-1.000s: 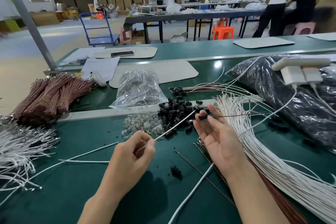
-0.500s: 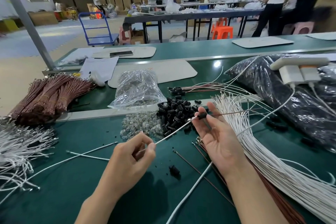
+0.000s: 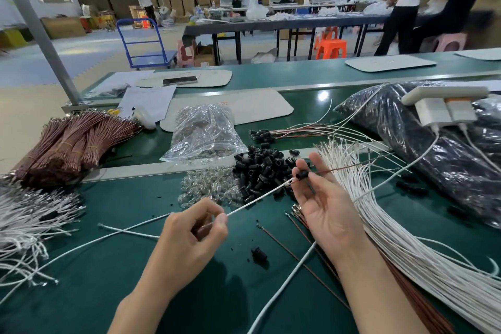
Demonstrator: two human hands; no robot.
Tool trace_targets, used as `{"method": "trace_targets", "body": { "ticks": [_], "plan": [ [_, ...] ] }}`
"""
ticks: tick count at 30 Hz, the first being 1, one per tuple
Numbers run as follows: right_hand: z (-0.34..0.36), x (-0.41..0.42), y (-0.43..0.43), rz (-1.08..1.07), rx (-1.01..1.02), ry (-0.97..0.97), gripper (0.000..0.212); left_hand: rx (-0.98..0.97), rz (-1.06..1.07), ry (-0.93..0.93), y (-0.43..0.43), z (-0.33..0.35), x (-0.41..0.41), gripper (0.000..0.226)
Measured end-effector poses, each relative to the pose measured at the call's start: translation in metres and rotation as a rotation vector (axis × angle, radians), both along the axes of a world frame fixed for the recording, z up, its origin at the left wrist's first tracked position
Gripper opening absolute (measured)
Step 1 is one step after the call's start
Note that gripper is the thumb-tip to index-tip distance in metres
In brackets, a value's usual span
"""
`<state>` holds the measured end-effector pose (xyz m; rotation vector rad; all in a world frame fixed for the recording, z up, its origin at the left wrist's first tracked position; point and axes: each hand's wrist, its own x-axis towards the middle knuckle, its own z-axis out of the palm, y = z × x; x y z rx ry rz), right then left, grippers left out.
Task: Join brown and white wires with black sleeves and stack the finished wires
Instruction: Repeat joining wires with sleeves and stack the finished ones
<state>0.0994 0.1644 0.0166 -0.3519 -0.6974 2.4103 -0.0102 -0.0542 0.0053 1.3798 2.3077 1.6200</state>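
Centre frame, the right hand (image 3: pixel 325 211), palm up, and lower-centre left hand (image 3: pixel 189 230) each pinch: left the white wire (image 3: pixel 257 199), right the brown wire (image 3: pixel 339 169)'s black sleeve (image 3: pixel 301 175), white tip at its mouth. A skewed push may buckle the wire or miss the opening

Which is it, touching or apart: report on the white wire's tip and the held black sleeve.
Touching. Head view: the white wire from the left hand meets the end of the black sleeve in the right hand, no gap.
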Motion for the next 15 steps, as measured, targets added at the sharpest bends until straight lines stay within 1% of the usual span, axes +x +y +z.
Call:
{"method": "trace_targets", "body": {
  "ticks": [9,15],
  "plan": [
    [0.004,0.000,-0.006,0.044,0.025,-0.003,0.039,0.000,0.012,0.008,0.002,0.000,0.001,0.020],
    [0.004,-0.002,-0.012,0.084,-0.015,0.021,0.040,-0.006,0.054,0.041,0.003,-0.005,-0.002,0.023]
  ]
}}
